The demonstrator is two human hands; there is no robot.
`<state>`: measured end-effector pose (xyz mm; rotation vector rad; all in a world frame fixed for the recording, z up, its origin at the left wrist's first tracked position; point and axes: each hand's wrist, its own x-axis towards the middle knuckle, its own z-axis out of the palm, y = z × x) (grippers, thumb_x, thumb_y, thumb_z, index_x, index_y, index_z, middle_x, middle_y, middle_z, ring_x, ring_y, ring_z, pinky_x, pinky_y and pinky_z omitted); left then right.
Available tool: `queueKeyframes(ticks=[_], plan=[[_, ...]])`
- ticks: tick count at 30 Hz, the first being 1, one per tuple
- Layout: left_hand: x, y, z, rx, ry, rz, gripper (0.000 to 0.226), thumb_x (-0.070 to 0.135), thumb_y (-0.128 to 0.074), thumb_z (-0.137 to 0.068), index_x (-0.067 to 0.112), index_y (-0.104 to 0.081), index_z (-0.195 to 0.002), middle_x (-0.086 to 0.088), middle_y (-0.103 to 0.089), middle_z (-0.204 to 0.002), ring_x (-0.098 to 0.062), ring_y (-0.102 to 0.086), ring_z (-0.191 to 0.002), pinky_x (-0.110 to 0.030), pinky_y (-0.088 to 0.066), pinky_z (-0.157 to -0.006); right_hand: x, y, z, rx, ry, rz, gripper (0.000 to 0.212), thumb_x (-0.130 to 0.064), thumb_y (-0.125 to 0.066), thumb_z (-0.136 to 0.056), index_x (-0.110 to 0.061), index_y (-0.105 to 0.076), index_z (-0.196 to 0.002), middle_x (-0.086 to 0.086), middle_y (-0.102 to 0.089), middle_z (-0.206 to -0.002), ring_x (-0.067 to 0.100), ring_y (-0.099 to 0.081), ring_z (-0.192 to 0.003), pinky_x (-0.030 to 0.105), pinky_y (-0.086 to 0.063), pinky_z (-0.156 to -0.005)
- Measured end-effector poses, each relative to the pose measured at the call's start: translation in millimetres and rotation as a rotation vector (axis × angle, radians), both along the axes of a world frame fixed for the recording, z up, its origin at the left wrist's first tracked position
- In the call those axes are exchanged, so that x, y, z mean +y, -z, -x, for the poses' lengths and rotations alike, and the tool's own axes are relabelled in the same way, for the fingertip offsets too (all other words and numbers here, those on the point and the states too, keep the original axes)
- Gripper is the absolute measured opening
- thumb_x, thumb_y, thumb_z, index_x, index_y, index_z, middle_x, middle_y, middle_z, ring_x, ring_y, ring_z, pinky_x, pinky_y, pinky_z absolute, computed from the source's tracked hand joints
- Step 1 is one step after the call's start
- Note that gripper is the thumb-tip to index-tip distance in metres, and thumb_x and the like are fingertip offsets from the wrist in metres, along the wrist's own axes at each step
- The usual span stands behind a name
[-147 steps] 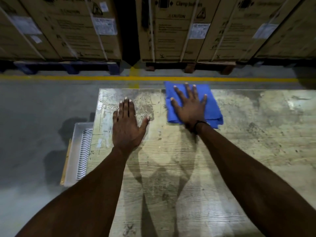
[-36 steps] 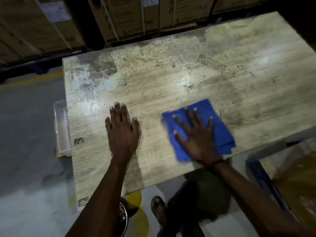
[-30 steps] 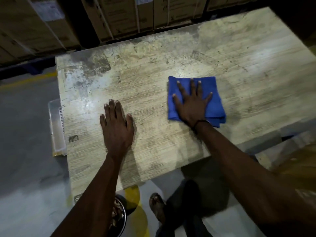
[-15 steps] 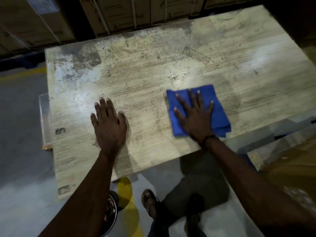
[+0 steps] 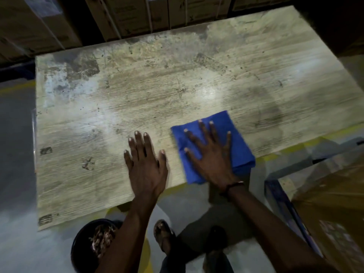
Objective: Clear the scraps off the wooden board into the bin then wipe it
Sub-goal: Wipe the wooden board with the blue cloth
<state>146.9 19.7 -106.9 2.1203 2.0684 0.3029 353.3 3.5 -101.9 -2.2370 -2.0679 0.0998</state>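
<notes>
Pressing flat with all fingers spread, right hand [image 5: 211, 154] on the folded blue cloth [image 5: 213, 146], palm down and gripping nothing, only pinning the fabric to the wooden board [image 5: 177, 95]; cloth at the board's near edge, right of its middle, one corner hanging just over that edge. Left hand [image 5: 145, 164] also open and flat, fingers close together, resting bare on the board just left of the cloth, near the same near edge, apparently bracing. No loose scraps visible anywhere on the board, only stains, scuffs and a pale worn patch toward its far left corner. Dark round bin [image 5: 94, 245] on the floor below the board's near left corner, holding brownish scraps, partly hidden by the left forearm. Stacked cardboard boxes [image 5: 128, 16] beyond the board's far edge. Judged from this: clearing step done, wiping step in hand. Next move likely calling for a firm sweep of the cloth away from the near edge toward the far, stained parts of the board, with downward pressure kept even so the fold does not bunch or slip off the edge, and the left hand shifted clear of the path.
</notes>
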Motion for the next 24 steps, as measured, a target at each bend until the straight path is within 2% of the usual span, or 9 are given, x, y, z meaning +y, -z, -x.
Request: queueKeyframes(ticks=[4,7,9,12,15,17,20,22,24], plan=[[2.4,0.1,-40.6,-0.031,0.014,0.002,0.075,0.056,-0.021,-0.107,0.015,-0.009,-0.168,-0.008,0.001,-0.176,-0.029,0.001,-0.163,-0.053,-0.003,-0.13,51.4,-2.0,-79.2,0.074,0.189,0.017,0.065,-0.073,-0.024,-0.099,-0.052,-0.022,-0.161,-0.002,-0.011,-0.175,0.028,-0.007,-0.162,0.076,-0.006,-0.118],[25.0,1.5,-53.5,-0.016,0.03,-0.01,0.074,0.058,-0.022,-0.107,0.017,-0.013,-0.168,-0.008,-0.003,-0.176,-0.03,-0.002,-0.163,-0.056,-0.007,-0.13,88.9,1.2,-69.1,0.129,0.248,-0.007,0.066,-0.072,-0.027,-0.099,-0.05,-0.026,-0.16,0.001,-0.014,-0.175,0.031,-0.007,-0.161,0.078,-0.003,-0.117],[46.1,3.4,-52.1,-0.006,0.048,-0.015,0.074,0.059,-0.023,-0.107,0.018,-0.014,-0.168,-0.008,-0.004,-0.176,-0.031,-0.004,-0.163,-0.057,-0.007,-0.129,86.9,3.0,-43.3,0.096,0.158,-0.028,0.065,-0.072,-0.026,-0.1,-0.049,-0.025,-0.161,0.001,-0.012,-0.175,0.031,-0.007,-0.162,0.076,-0.002,-0.118],[73.9,4.3,-44.6,0.008,-0.002,-0.018,0.076,0.061,-0.022,-0.105,0.018,-0.017,-0.168,-0.01,-0.008,-0.176,-0.033,-0.008,-0.162,-0.06,-0.009,-0.127,40.9,2.2,-25.1,0.036,-0.066,-0.046,0.064,-0.072,-0.022,-0.101,-0.051,-0.02,-0.162,-0.003,-0.009,-0.175,0.026,-0.004,-0.162,0.073,-0.002,-0.119],[83.4,2.0,-41.6,-0.008,-0.053,-0.017,0.075,0.061,-0.022,-0.106,0.019,-0.016,-0.168,-0.008,-0.006,-0.176,-0.031,-0.005,-0.162,-0.062,-0.008,-0.127,9.0,3.0,-60.1,0.023,-0.086,-0.017,0.065,-0.075,-0.021,-0.099,-0.056,-0.015,-0.16,-0.009,-0.004,-0.176,0.021,-0.001,-0.162,0.071,0.0,-0.121],[81.8,1.8,-42.8,-0.018,-0.054,-0.011,0.073,0.061,-0.021,-0.107,0.021,-0.012,-0.168,-0.007,-0.002,-0.176,-0.029,-0.001,-0.163,-0.062,-0.004,-0.127,12.9,5.0,-99.4,0.011,-0.028,-0.005,0.066,-0.076,-0.02,-0.098,-0.056,-0.016,-0.16,-0.009,-0.003,-0.176,0.022,-0.001,-0.162,0.071,-0.002,-0.12],[80.0,0.1,-43.5,-0.021,-0.055,-0.005,0.075,0.064,-0.016,-0.107,0.022,-0.008,-0.168,-0.006,0.001,-0.176,-0.028,0.003,-0.163,-0.063,-0.003,-0.127,58.7,1.8,-150.1,0.084,0.167,0.021,0.066,-0.074,-0.023,-0.098,-0.053,-0.021,-0.16,-0.004,-0.007,-0.176,0.026,-0.004,-0.162,0.076,-0.003,-0.119],[81.8,-0.2,-43.3,-0.021,-0.056,-0.003,0.076,0.065,-0.015,-0.106,0.022,-0.009,-0.168,-0.006,0.001,-0.176,-0.028,0.003,-0.163,-0.063,-0.003,-0.127,93.4,3.6,-157.2,0.122,0.273,0.02,0.067,-0.075,-0.022,-0.097,-0.052,-0.021,-0.161,-0.001,-0.009,-0.176,0.029,-0.005,-0.162,0.079,-0.004,-0.116],[82.1,-0.8,-43.9,-0.018,-0.054,-0.006,0.076,0.064,-0.016,-0.106,0.022,-0.009,-0.168,-0.006,0.001,-0.176,-0.028,0.002,-0.163,-0.064,-0.005,-0.127,112.3,7.8,-136.1,0.106,0.274,-0.035,0.067,-0.074,-0.024,-0.098,-0.049,-0.029,-0.16,0.003,-0.019,-0.174,0.033,-0.014,-0.16,0.08,-0.009,-0.115]])
